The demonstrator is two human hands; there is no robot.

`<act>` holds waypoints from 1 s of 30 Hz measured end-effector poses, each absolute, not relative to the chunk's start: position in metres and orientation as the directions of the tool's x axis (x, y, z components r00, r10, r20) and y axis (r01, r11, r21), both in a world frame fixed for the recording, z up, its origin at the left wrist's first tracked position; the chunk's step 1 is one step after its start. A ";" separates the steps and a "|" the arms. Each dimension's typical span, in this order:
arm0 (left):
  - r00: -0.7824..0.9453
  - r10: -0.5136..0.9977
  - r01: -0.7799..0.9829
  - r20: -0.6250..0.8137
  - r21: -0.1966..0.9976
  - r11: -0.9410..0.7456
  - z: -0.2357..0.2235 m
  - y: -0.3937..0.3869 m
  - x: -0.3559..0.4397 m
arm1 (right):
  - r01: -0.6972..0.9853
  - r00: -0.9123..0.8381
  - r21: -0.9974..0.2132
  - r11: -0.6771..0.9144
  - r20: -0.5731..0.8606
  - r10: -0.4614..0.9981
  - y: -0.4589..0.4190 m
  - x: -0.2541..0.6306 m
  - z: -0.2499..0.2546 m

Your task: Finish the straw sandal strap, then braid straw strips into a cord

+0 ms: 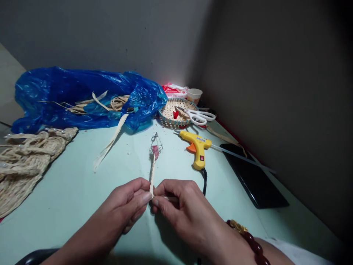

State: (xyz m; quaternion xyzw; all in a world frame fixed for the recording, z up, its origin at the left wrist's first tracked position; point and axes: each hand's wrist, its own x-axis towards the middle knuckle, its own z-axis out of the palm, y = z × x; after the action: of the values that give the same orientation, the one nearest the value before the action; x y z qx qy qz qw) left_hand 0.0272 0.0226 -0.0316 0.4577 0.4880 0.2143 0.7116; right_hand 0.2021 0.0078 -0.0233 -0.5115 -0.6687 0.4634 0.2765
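A narrow braid of pale plant fibre [152, 171] runs from a metal clip [156, 144] on the table toward me. A pink scrap sits at the clip, where the braid's far end is caught. My left hand [128, 204] pinches the near end of the braid between thumb and fingers. Right beside it, my right hand [179, 204] is closed on the same end, and a pale strand passes under its fingers. The fingertips of both hands almost meet there. A beaded bracelet [249, 237] circles my right wrist.
Beyond my right hand lies a yellow glue gun [197, 147] with a glue stick, beside a black phone-like slab [255, 180]. Scissors [200, 117] rest on a woven basket [176, 123] near a paper cup [194, 95]. Left are a blue plastic bag [60, 84] of fibre and a woven piece [30, 165].
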 end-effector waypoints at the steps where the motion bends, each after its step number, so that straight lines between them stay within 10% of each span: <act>1: 0.425 0.764 0.173 -0.486 0.872 0.459 -0.032 0.023 0.029 | 0.441 -0.327 -0.895 0.070 -0.087 0.941 0.008 0.202 -0.023; 15: 0.299 0.925 0.707 -0.236 0.706 -0.048 -0.029 0.013 0.031 | 0.645 -0.423 -0.613 0.456 0.211 0.881 -0.001 0.209 -0.022; 21: 0.275 0.893 0.536 -0.356 0.828 0.166 -0.027 0.014 0.032 | 0.597 -0.425 -0.566 0.568 0.376 0.823 -0.005 0.204 -0.030; 30: 0.393 0.757 0.170 -0.522 0.850 0.498 -0.042 0.017 0.022 | 0.513 -0.610 -0.102 0.852 0.656 0.445 -0.003 0.195 -0.037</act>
State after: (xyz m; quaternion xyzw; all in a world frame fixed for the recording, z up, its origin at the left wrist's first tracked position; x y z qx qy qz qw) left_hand 0.0220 0.0175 -0.0418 0.4549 0.5095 0.2101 0.6995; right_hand 0.1954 -0.0025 -0.0373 -0.2674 -0.8958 -0.0480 0.3516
